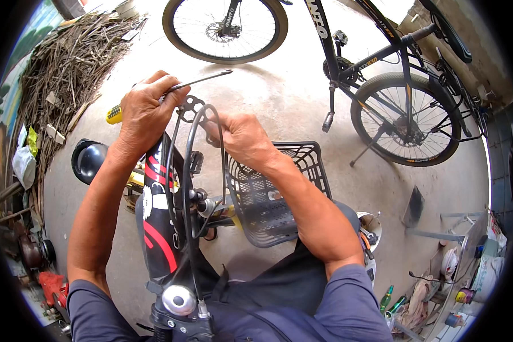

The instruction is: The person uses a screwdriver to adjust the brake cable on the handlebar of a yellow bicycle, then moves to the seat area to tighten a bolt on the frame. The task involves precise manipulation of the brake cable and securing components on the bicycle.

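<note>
My left hand (142, 111) is closed on a screwdriver (208, 77) with a yellow handle (114, 114) and a long thin shaft pointing to the upper right. My right hand (248, 139) is closed on a flat dark metal wrench with holes (192, 104), just below the shaft; its fingertips are partly hidden by black cables (222, 171). Under my hands runs a black bicycle frame tube (161, 245) with red and white graphics. A silver bell (178, 299) and handlebar fittings sit at its near end. A black plastic basket (279, 228) lies behind my right forearm.
A black bicycle (404, 131) stands on its kickstand ahead. At left are a pile of dry sticks (68, 57), a round black saddle-like part (91, 159) and red machinery (54, 288). At right are a bucket of tools (370, 228), green bottles (387, 296) and a metal stand with clutter (461, 251).
</note>
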